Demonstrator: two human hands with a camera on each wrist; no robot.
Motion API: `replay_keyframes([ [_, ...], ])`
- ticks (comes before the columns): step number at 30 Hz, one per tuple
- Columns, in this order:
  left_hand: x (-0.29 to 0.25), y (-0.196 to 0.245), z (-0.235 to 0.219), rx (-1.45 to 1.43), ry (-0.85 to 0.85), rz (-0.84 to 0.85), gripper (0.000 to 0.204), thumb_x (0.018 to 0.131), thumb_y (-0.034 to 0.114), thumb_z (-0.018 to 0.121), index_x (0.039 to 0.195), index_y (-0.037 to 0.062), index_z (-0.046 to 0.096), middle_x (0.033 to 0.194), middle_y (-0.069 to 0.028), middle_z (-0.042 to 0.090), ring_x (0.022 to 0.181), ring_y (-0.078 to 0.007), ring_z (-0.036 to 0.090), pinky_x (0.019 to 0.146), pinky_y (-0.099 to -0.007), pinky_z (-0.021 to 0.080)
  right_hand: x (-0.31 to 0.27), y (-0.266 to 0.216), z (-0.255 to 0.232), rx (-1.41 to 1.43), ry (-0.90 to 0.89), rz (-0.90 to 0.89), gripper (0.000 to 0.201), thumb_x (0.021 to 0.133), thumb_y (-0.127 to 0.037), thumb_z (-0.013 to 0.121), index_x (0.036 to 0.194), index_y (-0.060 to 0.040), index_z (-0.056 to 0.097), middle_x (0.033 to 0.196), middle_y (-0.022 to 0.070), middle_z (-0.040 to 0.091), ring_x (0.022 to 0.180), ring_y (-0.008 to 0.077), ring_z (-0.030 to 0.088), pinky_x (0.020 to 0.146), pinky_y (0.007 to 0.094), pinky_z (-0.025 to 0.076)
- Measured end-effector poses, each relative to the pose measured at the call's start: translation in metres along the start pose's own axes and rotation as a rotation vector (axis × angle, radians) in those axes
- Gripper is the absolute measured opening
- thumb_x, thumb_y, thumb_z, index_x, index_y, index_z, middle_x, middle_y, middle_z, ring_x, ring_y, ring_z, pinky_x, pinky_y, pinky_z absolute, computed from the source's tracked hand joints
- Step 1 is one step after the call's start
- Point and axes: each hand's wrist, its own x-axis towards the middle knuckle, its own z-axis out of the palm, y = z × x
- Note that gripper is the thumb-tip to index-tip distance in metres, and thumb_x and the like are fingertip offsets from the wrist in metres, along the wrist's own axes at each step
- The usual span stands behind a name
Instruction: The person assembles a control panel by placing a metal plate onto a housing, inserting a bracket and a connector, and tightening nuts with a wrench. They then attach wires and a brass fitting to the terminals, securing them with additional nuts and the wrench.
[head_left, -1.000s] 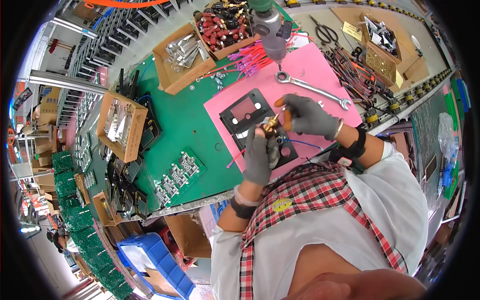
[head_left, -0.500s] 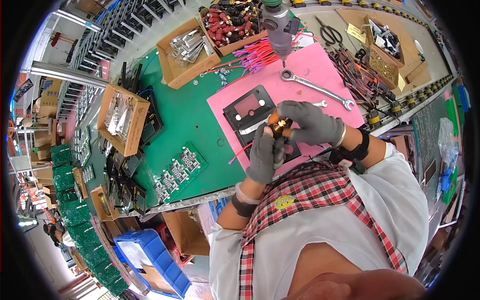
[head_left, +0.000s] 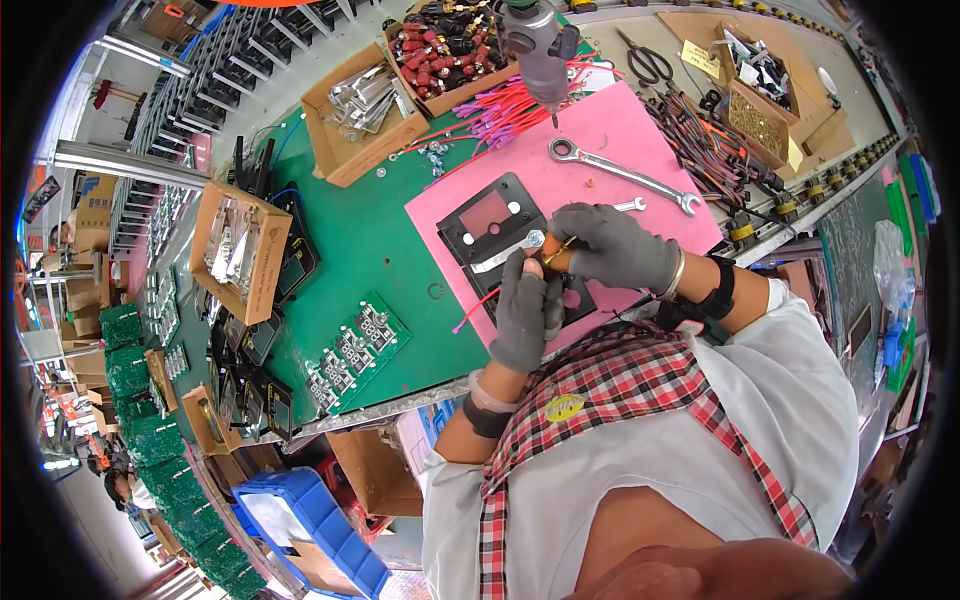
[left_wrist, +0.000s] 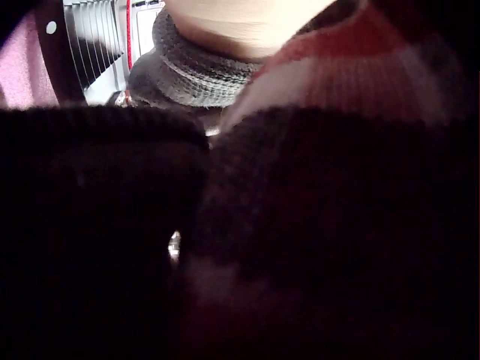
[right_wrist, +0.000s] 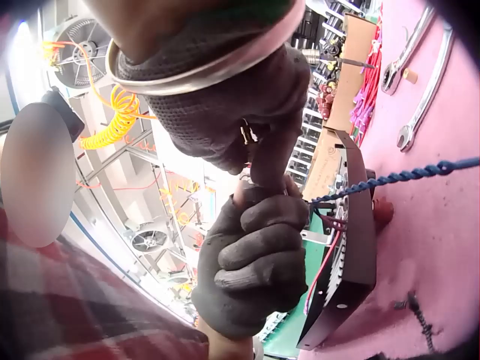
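Note:
In the head view both gloved hands meet over the lower part of a black metal panel (head_left: pixel 515 195). The left hand (head_left: pixel 522 318) grips a small dark part, mostly covered by its fingers. The right hand (head_left: pixel 618 250) pinches a brass-coloured fitting (head_left: pixel 571 242) at the left hand's fingertips. From the right wrist, the left hand (right_wrist: pixel 259 262) shows curled fingers against the right hand (right_wrist: pixel 225 112). A blue twisted wire (right_wrist: pixel 409 175) runs from beside them, and a thin red wire (right_wrist: pixel 321 274) hangs along the panel (right_wrist: pixel 352 277). Dark glove fabric hides most of the left wrist view.
Two wrenches, one large (head_left: pixel 628 178), lie on a pink mat (head_left: pixel 640 125) under a hanging power driver (head_left: pixel 543 60). Around it are a box of metal strips (head_left: pixel 375 155), a box of red and black parts (head_left: pixel 445 55), scissors (head_left: pixel 648 65), wire bundles (head_left: pixel 700 150) and a circuit board (head_left: pixel 360 350).
The right hand has moved from beside the brass fitting to around it, its fingers closing in and covering most of it. The left hand keeps its grip and has shifted slightly right.

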Motion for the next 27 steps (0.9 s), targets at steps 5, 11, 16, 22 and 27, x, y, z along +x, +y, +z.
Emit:
replay_keyframes([
  [5,0.002,-0.004,-0.005,-0.079,-0.039,-0.004,0.039,0.092,0.036,0.038,0.113,0.0031,0.041,0.057,0.0000,0.042,0.039,-0.0058,0.032,0.035,-0.0202,0.026,0.003,0.002,0.007,0.009,0.188,-0.160,0.026,0.072,-0.006,0.061,0.097,-0.0024,0.054,0.083,0.0124,0.059,0.079,0.0267,0.060,0.066,0.0333,0.048],
  [11,0.002,-0.004,-0.004,-0.024,0.013,-0.007,0.038,0.092,0.036,0.038,0.112,0.0034,0.041,0.057,-0.0001,0.043,0.039,-0.0056,0.032,0.036,-0.0198,0.026,0.002,-0.004,-0.003,0.092,-0.036,0.145,0.027,0.072,-0.006,0.061,0.097,-0.0027,0.054,0.073,0.0121,0.059,0.067,0.0260,0.061,0.059,0.0334,0.048],
  [16,0.002,-0.005,-0.003,-0.026,-0.014,0.008,0.037,0.092,0.036,0.039,0.112,0.0042,0.041,0.060,-0.0004,0.044,0.040,-0.0054,0.033,0.035,-0.0197,0.026,0.001,-0.001,-0.001,-0.036,-0.003,0.008,0.025,0.073,-0.010,0.059,0.097,-0.0022,0.054,0.087,0.0149,0.059,0.080,0.0319,0.059,0.073,0.0379,0.046],
  [22,0.000,-0.003,-0.008,-0.063,-0.044,-0.003,0.038,0.091,0.038,0.041,0.111,0.0059,0.041,0.061,0.0003,0.043,0.041,-0.0053,0.033,0.036,-0.0197,0.026,0.001,-0.001,0.001,-0.040,0.079,-0.120,0.030,0.071,-0.005,0.058,0.100,-0.0026,0.051,0.086,0.0156,0.059,0.077,0.0304,0.060,0.066,0.0385,0.047],
  [27,0.004,-0.021,-0.018,-0.043,0.027,-0.019,0.037,0.089,0.049,0.043,0.100,0.0134,0.047,0.058,0.0058,0.039,0.040,-0.0037,0.032,0.034,-0.0176,0.024,-0.001,-0.001,0.006,0.117,-0.013,0.101,0.025,0.076,-0.014,0.056,0.099,-0.0058,0.057,0.082,0.0137,0.062,0.078,0.0299,0.061,0.071,0.0386,0.048],
])
